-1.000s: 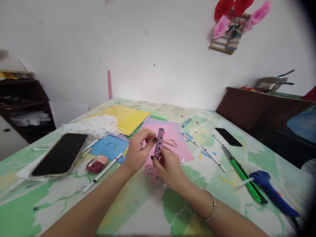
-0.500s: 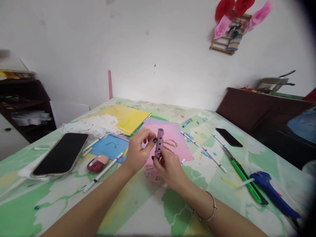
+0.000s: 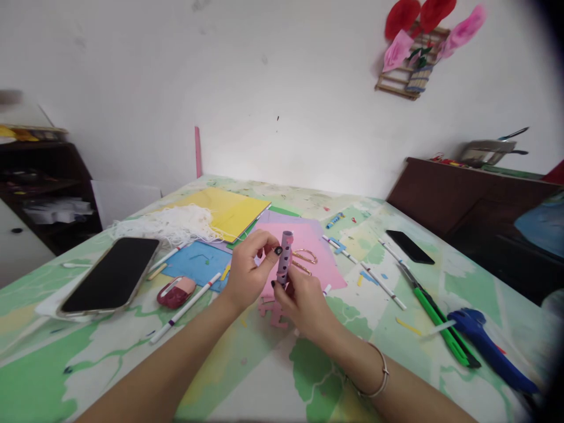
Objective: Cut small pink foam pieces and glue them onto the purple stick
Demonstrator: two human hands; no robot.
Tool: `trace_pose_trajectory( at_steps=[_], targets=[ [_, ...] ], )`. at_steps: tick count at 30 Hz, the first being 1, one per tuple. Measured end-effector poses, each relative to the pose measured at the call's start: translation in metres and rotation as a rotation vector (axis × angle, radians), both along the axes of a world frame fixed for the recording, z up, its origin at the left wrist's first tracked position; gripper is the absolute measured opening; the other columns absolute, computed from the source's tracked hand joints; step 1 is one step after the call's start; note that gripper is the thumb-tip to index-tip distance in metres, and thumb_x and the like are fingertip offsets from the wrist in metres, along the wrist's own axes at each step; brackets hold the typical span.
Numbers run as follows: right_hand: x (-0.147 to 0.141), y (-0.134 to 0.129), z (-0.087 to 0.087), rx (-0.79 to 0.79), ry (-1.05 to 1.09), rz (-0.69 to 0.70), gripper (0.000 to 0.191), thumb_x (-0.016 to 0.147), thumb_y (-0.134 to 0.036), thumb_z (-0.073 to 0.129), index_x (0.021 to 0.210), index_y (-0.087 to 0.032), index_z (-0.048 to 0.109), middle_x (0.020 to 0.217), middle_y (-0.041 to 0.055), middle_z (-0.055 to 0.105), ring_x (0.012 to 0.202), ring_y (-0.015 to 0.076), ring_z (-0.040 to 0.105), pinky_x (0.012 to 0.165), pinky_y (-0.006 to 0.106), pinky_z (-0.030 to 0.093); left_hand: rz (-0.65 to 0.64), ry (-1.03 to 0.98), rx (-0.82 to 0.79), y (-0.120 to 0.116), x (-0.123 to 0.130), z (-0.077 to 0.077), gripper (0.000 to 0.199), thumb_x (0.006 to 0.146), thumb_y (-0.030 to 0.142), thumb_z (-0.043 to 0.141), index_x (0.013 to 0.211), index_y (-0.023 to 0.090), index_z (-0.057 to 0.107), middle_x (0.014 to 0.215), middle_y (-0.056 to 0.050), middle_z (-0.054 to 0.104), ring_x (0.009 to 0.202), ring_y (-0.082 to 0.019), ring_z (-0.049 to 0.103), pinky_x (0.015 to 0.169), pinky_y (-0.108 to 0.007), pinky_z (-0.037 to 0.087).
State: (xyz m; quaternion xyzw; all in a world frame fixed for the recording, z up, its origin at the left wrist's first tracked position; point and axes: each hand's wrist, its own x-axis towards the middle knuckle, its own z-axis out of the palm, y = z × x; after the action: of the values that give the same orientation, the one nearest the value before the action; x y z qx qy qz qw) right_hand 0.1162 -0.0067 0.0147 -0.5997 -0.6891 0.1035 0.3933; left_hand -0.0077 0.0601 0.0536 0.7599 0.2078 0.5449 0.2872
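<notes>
Centrally, we see a slim purple paper tube [image 3: 286,249] with dark spots, nearly upright in front of us, its open end uppermost. It carries a small pink piece near the rim and what looks like a pink band lower down. Our right hand [image 3: 304,299] has its grip closed around the tube's lower end, thumb to the near side. Our left hand [image 3: 252,267] has thumb and fingers drawn together beside the upper part; we cannot tell whether that grip is pinching the tube, a scrap or nothing.

Below lie pink paper cutouts [image 3: 277,314] on the patterned bench [image 3: 247,376], and beyond the tube, gold scissor handles [image 3: 306,257] rest on a pink sheet [image 3: 328,267].

We judge the tube very light and fairly stiff along its length, but hollow, so a hard squeeze could flatten or crease it. Its surface is probably dry rather than slippery. The trimmings look more delicate than the wall, and might bend or lift if rubbed. The safest hold seems low, wrapped softly round plain wall, leaving the rim untouched.
</notes>
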Motion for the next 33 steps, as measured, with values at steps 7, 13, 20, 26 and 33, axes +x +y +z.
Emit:
trace_pose_trajectory(
  at_steps=[7,13,20,26,33],
  targets=[
    [0.0001,0.0006,-0.0007,-0.016,0.016,0.012,0.014,0.083,-0.021,0.046,0.072,-0.021,0.038,0.059,-0.004,0.048,0.05,0.0102,0.04,0.05,0.022,0.027,-0.015,-0.02,-0.034,-0.0006,0.0006,-0.0011,0.016,0.085,0.018,0.052,0.07,0.018,0.05,0.066,0.002,0.045,0.064,-0.013,0.04,0.061,-0.029,0.032],
    [-0.0006,-0.0009,0.0011,-0.037,0.021,0.012,0.015,0.083,-0.022,0.047,0.071,-0.021,0.038,0.056,-0.005,0.046,0.049,0.0101,0.04,0.049,0.022,0.027,-0.052,-0.049,-0.103,-0.0013,0.0015,-0.003,0.015,0.085,0.021,0.052,0.071,0.019,0.05,0.068,0.001,0.045,0.064,-0.014,0.04,0.062,-0.029,0.033],
    [-0.0016,-0.0025,0.0032,-0.027,0.036,0.032,0.015,0.083,-0.022,0.047,0.07,-0.021,0.039,0.055,-0.005,0.047,0.048,0.0097,0.04,0.049,0.022,0.026,-0.087,-0.083,-0.169,-0.0012,0.0024,-0.0053,0.018,0.086,0.024,0.053,0.069,0.019,0.049,0.069,0.001,0.045,0.067,-0.015,0.041,0.063,-0.029,0.033],
    [-0.0025,-0.0038,0.0054,-0.044,0.103,0.078,0.014,0.081,-0.019,0.047,0.069,-0.02,0.04,0.054,-0.0059,0.045,0.047,0.0086,0.04,0.048,0.021,0.027,-0.148,-0.109,-0.257,-0.003,0.0052,-0.0095,0.026,0.088,0.028,0.051,0.065,0.018,0.047,0.065,0.002,0.042,0.065,-0.014,0.039,0.062,-0.028,0.032],
    [-0.003,-0.002,0.0059,-0.116,0.245,0.079,0.011,0.079,-0.019,0.049,0.069,-0.019,0.046,0.057,-0.0037,0.051,0.051,0.0101,0.049,0.048,0.021,0.033,-0.19,-0.182,-0.401,-0.0018,0.0076,-0.008,0.02,0.086,0.029,0.053,0.071,0.017,0.051,0.068,0.002,0.046,0.067,-0.013,0.046,0.064,-0.026,0.038]
  ],
)
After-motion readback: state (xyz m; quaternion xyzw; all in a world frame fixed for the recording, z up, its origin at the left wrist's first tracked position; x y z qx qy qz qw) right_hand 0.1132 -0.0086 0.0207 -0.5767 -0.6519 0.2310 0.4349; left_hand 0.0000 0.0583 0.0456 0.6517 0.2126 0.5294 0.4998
